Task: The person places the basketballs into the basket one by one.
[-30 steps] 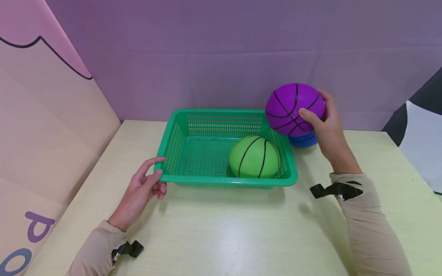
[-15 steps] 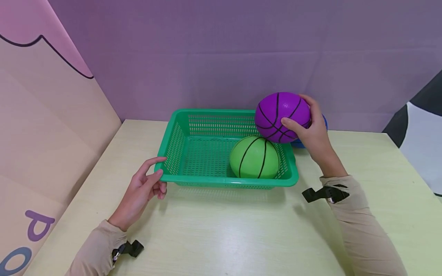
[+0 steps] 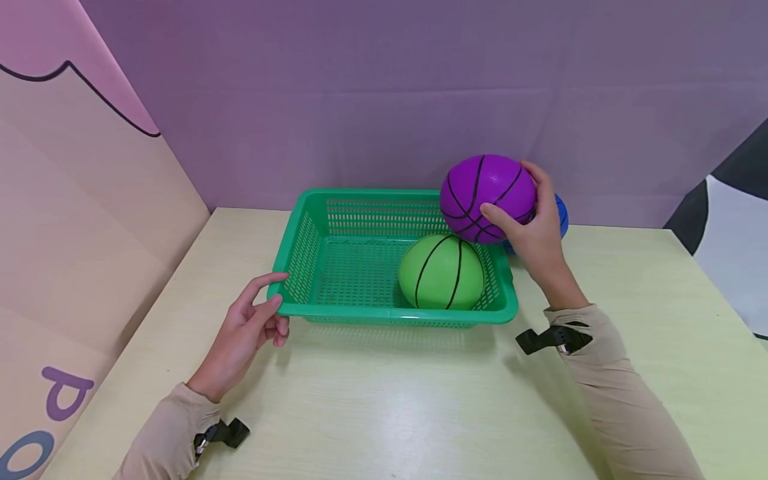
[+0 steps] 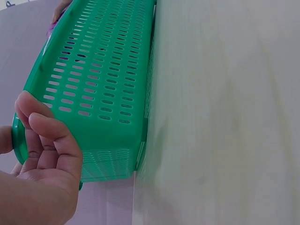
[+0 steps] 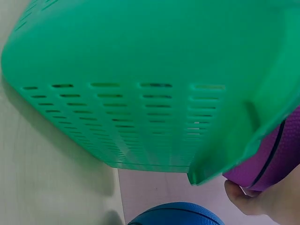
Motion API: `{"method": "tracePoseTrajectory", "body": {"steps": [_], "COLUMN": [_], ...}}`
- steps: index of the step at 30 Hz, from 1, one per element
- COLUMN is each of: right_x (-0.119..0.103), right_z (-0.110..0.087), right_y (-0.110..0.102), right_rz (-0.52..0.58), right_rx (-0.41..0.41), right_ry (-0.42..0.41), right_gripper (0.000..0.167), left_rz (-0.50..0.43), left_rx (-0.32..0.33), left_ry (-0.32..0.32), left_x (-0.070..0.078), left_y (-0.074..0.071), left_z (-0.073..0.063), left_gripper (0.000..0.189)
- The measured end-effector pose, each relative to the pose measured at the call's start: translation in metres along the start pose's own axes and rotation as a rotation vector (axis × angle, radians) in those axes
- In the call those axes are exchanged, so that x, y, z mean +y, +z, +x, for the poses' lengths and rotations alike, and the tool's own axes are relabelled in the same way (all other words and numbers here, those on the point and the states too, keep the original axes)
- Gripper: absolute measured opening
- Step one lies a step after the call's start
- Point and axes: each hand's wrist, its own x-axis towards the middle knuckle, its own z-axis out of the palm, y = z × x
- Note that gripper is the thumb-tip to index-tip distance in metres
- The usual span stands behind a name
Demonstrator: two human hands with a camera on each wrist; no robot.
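A purple ball (image 3: 487,197) with black basketball lines is gripped in my right hand (image 3: 537,230), thumb on its near side. It overlaps the back right corner of a green plastic basket (image 3: 390,313). My left hand (image 3: 243,333) pinches the basket's front left corner at the rim, and its curled fingers show under the rim in the left wrist view. Inside the basket, toward the right, lies a light green ball (image 3: 441,273) with black lines. Behind my right hand a blue ball (image 3: 563,217) is mostly hidden; its top shows in the right wrist view.
The basket stands on a pale wooden table (image 3: 384,400), near its back edge. A purple cloth backdrop (image 3: 360,100) rises behind it, and a printed beige panel (image 3: 78,220) borders the left side. A black and white shape (image 3: 735,233) shows at the right.
My right hand has carried the purple ball left and slightly down, then a little up, over the basket's back right corner. More of the blue ball shows right of the hand. My left hand stays put.
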Motion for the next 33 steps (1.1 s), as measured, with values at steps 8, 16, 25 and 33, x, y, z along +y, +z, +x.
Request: {"method": "tracePoseTrajectory", "body": {"steps": [8, 16, 25, 33], "right_x": [0.003, 0.008, 0.009, 0.008], "right_z": [0.0, -0.003, -0.004, 0.0], "right_y": [0.006, 0.015, 0.021, 0.019], "right_rz": [-0.043, -0.131, -0.16, -0.18], "right_rx": [0.039, 0.085, 0.101, 0.075], "right_ry": [-0.029, -0.116, -0.166, -0.169], "right_gripper": [0.084, 0.089, 0.091, 0.089], "left_rz": [0.004, 0.003, 0.0, -0.002], "left_rx": [0.001, -0.001, -0.002, -0.001], "left_ry": [-0.006, -0.008, -0.007, -0.009], "left_x": [0.0, 0.001, 0.001, 0.0], "left_y": [0.0, 0.0, 0.0, -0.001], "left_z": [0.0, 0.0, 0.001, 0.001], "left_gripper": [0.047, 0.047, 0.048, 0.047]}}
